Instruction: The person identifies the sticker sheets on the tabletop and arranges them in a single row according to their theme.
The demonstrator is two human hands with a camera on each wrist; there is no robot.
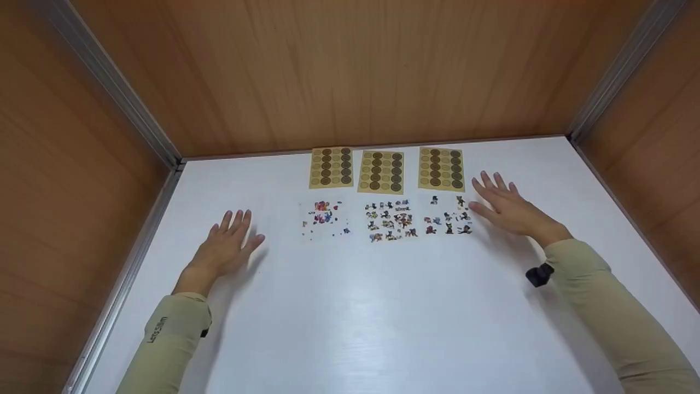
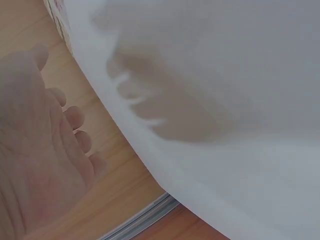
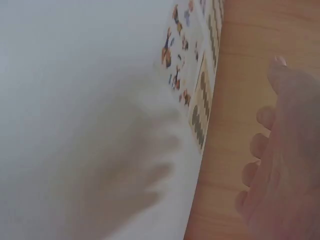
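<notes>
My left hand (image 1: 223, 245) hovers over the white table, left of the sheets, fingers straight and nothing held. On the other side my right hand (image 1: 508, 208) is also raised with spread fingers, beside the right-hand sticker sheet (image 1: 448, 218). Two more clear sheets of small colourful cartoon stickers lie to its left, a middle sticker sheet (image 1: 389, 220) and a left sticker sheet (image 1: 324, 219). Behind them lie a left tan card (image 1: 331, 168), a middle tan card (image 1: 381, 172) and a right tan card (image 1: 441, 169), each printed with rows of circles. Both palms show in the wrist views.
Wooden panels enclose the white table (image 1: 350, 317) at the back (image 1: 350, 71) and both sides. Metal rails (image 1: 117, 82) run along the corners and the left edge. Shadows of both hands fall on the tabletop.
</notes>
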